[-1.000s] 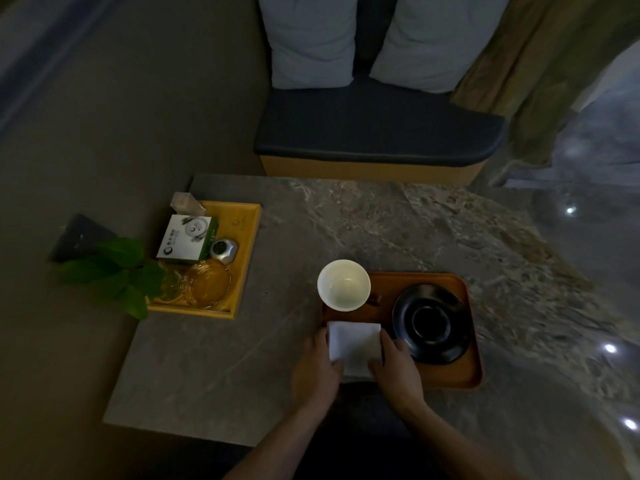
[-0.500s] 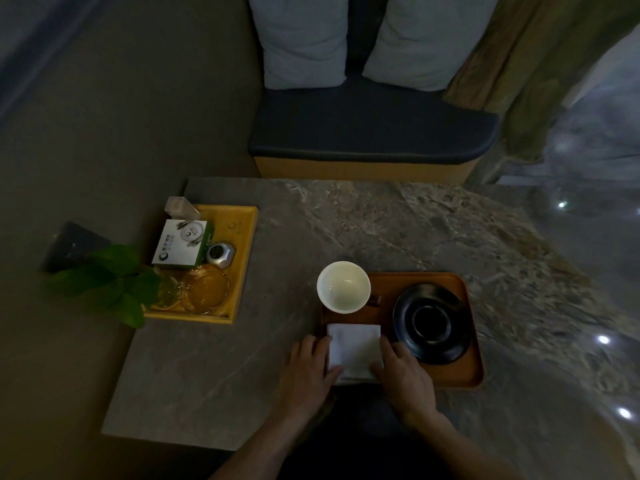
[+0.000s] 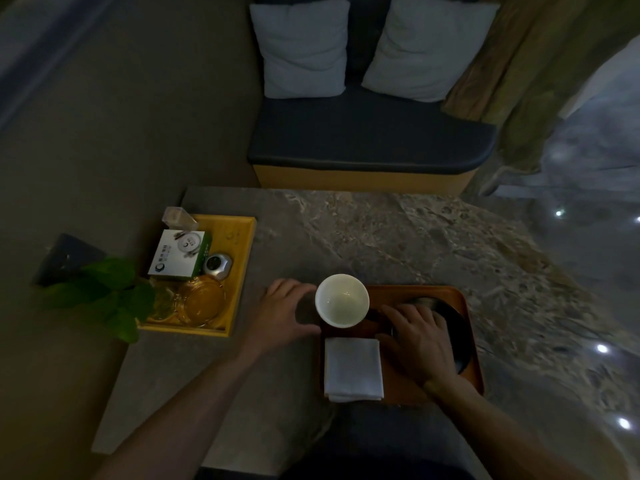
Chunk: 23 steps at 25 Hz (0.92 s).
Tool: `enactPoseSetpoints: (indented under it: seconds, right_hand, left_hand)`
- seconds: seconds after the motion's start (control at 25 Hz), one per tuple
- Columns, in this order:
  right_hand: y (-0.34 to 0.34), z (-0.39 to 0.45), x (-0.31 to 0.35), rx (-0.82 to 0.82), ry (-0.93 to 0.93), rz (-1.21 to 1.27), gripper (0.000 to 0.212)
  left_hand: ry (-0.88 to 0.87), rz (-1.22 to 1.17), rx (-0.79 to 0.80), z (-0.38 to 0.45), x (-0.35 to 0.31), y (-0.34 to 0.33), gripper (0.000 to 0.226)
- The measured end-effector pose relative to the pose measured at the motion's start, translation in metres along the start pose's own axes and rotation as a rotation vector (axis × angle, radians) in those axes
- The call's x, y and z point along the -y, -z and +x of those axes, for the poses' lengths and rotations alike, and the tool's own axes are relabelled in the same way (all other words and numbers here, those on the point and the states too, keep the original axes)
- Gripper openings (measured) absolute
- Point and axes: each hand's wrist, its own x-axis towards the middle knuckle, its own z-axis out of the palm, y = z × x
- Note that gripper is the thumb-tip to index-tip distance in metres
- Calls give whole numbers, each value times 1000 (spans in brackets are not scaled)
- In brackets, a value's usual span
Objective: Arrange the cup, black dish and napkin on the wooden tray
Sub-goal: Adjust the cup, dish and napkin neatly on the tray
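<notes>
A brown wooden tray (image 3: 465,303) lies on the marble table near me. At its far left corner stands a white cup (image 3: 341,301), empty. A folded white napkin (image 3: 353,368) lies flat on the tray's near left part, with no hand on it. The black dish (image 3: 459,336) fills the tray's right side, mostly hidden under my right hand (image 3: 419,337), which rests on it with fingers spread. My left hand (image 3: 282,315) curves open just left of the cup, thumb and fingers close to its side; I cannot tell whether they touch it.
A yellow tray (image 3: 242,268) at the table's left holds a white-green box, a small metal object and amber glass dishes. A green plant (image 3: 104,296) overhangs its left side. A cushioned bench (image 3: 367,140) with two pillows stands behind the table.
Both hands have let go of the napkin. The left hand moved up beside the cup, and the right moved onto the black dish. The view has shifted closer.
</notes>
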Motion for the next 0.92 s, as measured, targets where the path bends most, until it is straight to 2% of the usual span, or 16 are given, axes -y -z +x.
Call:
enactPoseSetpoints:
  seconds: [0.12, 0.28, 0.6, 0.92]
  right_hand:
    - [5, 19, 3, 107, 9, 18, 79]
    - [5, 34, 12, 195, 27, 66, 97]
    - [5, 45, 21, 123, 95, 130, 92]
    - [5, 57, 14, 150, 143, 185, 92]
  left_hand:
    - [-57, 59, 169, 26, -6, 9, 105]
    - [-92, 93, 266, 43, -14, 4, 114]
    - [-73, 72, 242, 46, -12, -8, 111]
    - [-3, 8, 181, 35, -21, -15, 110]
